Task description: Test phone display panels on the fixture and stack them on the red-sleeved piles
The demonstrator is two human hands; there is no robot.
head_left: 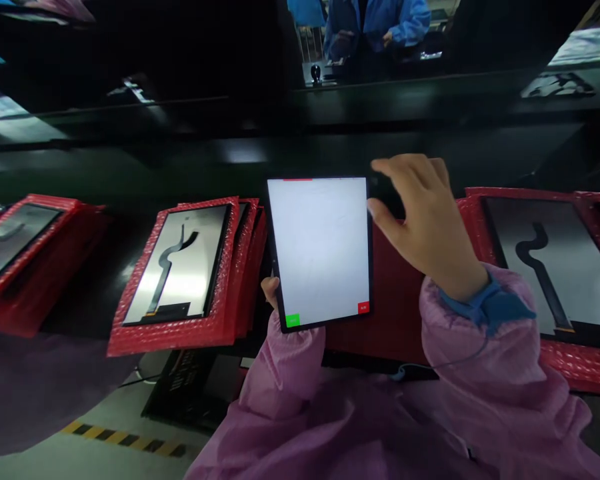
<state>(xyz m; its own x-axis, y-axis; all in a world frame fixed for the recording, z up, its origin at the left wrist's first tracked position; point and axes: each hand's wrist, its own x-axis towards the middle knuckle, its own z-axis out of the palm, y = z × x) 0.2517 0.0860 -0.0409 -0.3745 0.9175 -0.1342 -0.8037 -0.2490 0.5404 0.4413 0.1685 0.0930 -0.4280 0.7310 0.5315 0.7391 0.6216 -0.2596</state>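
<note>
In the middle of the view is a tablet (323, 250), its lit screen nearly all white. A green box shows at its lower left corner and a red box at its lower right. My left hand (270, 291) grips the tablet from below at the left edge; most of its fingers are hidden behind it. Just off the tablet's upper right edge hovers my right hand (425, 213), thumb and fingers apart, with nothing in it. A blue wrist strap (490, 303) with a thin cord circles my right wrist.
Left of the tablet, a display panel (185, 257) with a dark flex cable lies on stacked red bubble-wrap bags (230, 320). Another panel (575, 260) on red wrap lies at the right, and one more (20, 233) at far left. Across the bench a person in blue (380, 27) is visible.
</note>
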